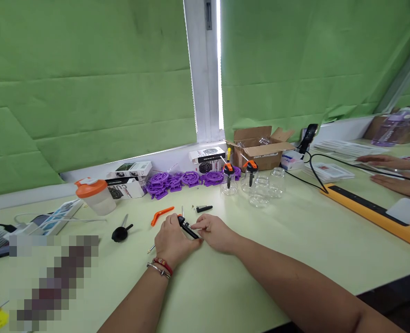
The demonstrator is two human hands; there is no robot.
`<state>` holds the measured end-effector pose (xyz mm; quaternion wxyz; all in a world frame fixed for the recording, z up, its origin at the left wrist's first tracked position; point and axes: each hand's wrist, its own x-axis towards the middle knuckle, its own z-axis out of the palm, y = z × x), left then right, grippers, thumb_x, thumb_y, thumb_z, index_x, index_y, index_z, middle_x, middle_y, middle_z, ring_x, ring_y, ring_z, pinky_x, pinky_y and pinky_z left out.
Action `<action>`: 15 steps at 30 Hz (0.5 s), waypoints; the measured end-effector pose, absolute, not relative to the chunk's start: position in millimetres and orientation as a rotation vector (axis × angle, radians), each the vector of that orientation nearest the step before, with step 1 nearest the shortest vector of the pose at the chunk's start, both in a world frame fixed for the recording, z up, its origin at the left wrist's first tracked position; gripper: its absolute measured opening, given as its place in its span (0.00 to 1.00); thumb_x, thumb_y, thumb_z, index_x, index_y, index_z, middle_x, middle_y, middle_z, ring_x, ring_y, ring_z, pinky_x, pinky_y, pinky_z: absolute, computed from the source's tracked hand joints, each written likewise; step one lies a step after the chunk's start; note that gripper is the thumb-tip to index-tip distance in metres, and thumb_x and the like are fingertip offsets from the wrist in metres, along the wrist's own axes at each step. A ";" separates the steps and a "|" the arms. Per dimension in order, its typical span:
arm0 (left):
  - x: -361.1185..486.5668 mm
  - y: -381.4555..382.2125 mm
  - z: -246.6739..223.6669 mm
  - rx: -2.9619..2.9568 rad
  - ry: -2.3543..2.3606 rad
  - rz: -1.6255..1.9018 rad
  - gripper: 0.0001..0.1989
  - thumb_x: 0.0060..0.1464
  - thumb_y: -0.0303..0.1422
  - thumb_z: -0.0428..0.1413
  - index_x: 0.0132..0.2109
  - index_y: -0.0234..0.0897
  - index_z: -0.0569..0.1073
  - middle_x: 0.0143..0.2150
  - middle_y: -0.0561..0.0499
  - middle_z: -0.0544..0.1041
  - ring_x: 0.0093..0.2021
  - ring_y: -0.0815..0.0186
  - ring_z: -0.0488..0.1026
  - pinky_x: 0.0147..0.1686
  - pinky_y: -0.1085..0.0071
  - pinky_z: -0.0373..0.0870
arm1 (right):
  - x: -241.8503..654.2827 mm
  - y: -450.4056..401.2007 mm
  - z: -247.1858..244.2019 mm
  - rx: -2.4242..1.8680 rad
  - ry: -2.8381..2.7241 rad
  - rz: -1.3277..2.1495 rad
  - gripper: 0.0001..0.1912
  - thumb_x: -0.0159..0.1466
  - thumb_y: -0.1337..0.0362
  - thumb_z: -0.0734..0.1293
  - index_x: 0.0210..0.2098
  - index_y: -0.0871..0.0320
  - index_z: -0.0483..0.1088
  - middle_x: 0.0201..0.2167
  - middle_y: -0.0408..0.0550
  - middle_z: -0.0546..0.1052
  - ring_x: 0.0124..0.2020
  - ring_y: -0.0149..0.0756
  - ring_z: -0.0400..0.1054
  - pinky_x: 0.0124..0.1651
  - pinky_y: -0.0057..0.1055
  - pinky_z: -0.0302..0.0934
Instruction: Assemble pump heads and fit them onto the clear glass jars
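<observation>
Near the middle of the table, my left hand [173,239] is wrapped round a black part with an orange end [188,227]. The fingertips of my right hand [216,232] are pinched at the black part's right side; whatever they may hold is too small to make out. Just beyond my hands lie a curved orange piece [161,214] and a black comb-like piece [204,209]. A metal-tipped tool [151,249] sticks out left of my left wrist.
Purple plastic parts [190,178], an open carton [265,155] and glass jars [259,196] stand at the back. An orange-lidded bottle [96,196] is left, beside a black bulb [121,233]. On the right are an orange power strip [371,212] and another person's hands [392,173].
</observation>
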<state>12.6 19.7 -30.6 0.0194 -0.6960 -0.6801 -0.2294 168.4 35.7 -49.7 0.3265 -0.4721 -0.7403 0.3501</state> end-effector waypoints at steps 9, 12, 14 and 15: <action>12.7 20.1 -28.2 -2.170 -2.196 -0.649 0.33 0.31 0.54 0.57 0.43 0.40 0.62 0.44 0.45 0.71 0.45 0.54 0.70 0.36 0.64 0.66 | 167.8 36.5 -49.9 -1.246 -1.954 0.921 0.19 0.57 0.73 0.60 0.44 0.57 0.76 0.44 0.49 0.71 0.38 0.33 0.68 0.44 0.29 0.62; 12.2 20.4 -27.6 -2.176 -2.224 -0.622 0.33 0.31 0.54 0.57 0.42 0.40 0.62 0.44 0.45 0.72 0.45 0.54 0.71 0.37 0.64 0.66 | 168.3 37.4 -50.3 -1.243 -1.949 0.913 0.19 0.57 0.72 0.60 0.44 0.56 0.76 0.44 0.49 0.71 0.37 0.33 0.68 0.44 0.30 0.63; 11.9 20.8 -27.6 -2.178 -2.235 -0.614 0.33 0.30 0.55 0.57 0.41 0.40 0.62 0.43 0.45 0.72 0.44 0.55 0.71 0.36 0.64 0.66 | 168.5 38.2 -51.5 -1.247 -1.962 0.897 0.19 0.57 0.72 0.60 0.44 0.56 0.76 0.44 0.49 0.71 0.38 0.33 0.68 0.45 0.30 0.62; 11.7 21.0 -27.7 -2.178 -2.237 -0.614 0.33 0.30 0.56 0.57 0.41 0.40 0.62 0.43 0.45 0.72 0.44 0.55 0.71 0.36 0.65 0.66 | 168.6 38.5 -52.2 -1.243 -1.971 0.892 0.19 0.57 0.72 0.60 0.43 0.56 0.76 0.44 0.49 0.71 0.39 0.34 0.68 0.45 0.30 0.62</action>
